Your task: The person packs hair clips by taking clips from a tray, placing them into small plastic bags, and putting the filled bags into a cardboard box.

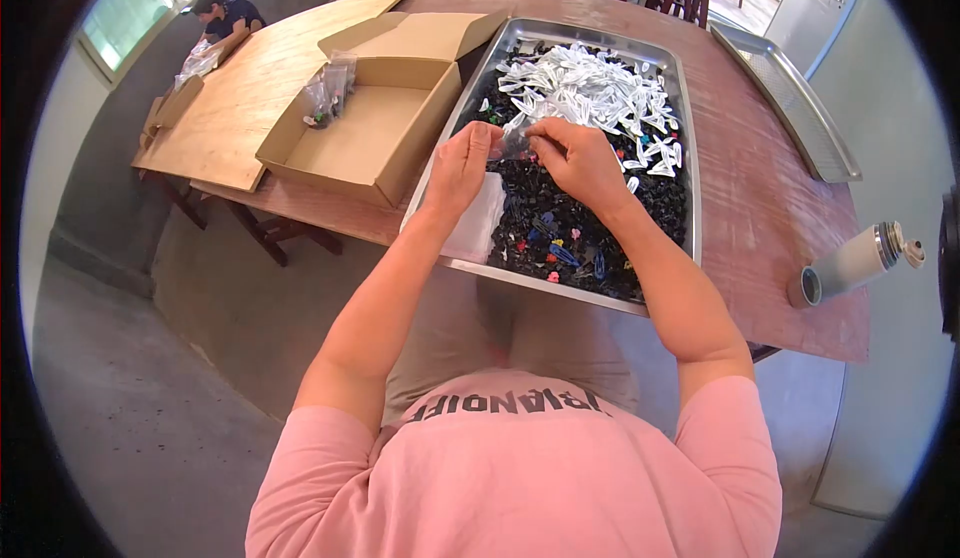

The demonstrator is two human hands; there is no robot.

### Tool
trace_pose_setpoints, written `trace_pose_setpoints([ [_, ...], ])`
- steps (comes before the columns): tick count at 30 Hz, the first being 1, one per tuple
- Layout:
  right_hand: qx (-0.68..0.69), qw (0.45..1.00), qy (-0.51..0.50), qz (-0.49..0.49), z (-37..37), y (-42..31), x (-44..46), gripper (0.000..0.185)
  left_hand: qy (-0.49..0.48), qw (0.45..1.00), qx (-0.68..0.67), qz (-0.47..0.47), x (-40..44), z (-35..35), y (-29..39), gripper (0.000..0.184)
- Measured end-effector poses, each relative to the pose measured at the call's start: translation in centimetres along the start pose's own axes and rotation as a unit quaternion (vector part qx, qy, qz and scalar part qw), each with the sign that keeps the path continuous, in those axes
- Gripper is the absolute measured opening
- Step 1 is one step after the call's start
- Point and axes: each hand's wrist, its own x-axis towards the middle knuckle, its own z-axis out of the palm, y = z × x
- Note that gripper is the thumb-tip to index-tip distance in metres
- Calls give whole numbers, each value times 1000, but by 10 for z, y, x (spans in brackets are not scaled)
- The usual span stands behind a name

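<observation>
- Showing, at centre, a left hand [463, 166] and a right hand [576, 158] working close together, but not touching, above the near-middle part of a large metal tray [600, 38].
- Pinching a small clear bag [514, 145] at its left side between left thumb and fingers; suspending it in the gap between both hands, over the tray.
- Bringing right thumb and fingertips together at the bag's right side; leaving unclear, at this size, any grip on film or on a small piece.
- Covering much of the tray floor with small dark pieces [540, 203], mixing in scattered pink, red, yellow and blue bits.
- Heaping white pieces [580, 83], slim and pointed, over the dark ones in the far half; straying singly toward the right wall.
- Laying a stack of translucent film [483, 223] in the near left corner, below the left hand.
- Placing an open cardboard box [400, 108] just left of the tray, holding filled bags [332, 88] in its far left part.
- Supporting tray and box on a reddish table [745, 188], including also a second metal tray [785, 98] along the right edge and a bottle [850, 261] nearer the front.
- Seating another person [228, 20] at far left, beyond a plywood board [270, 83].
</observation>
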Motion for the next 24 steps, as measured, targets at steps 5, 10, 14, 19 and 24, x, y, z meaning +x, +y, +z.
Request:
trace_pose_setpoints([
  [5,1,1000,-4,-1,0,-4,-1,15,17,1000,-20,16,-1,1,6,46],
  [10,4,1000,-14,8,2,-3,-1,14,11,999,-5,45,0,1,3,46],
  [14,6,1000,-20,18,7,1,-3,13,4,999,2,48,0,3,-5,43],
  [19,-3,1000,-3,27,3,-2,-2,14,-24,999,7,27,0,6,-11,44],
  [24,65,996,15,51,5,-1,-4,13,-14,999,-1,52,-1,7,-10,46],
])
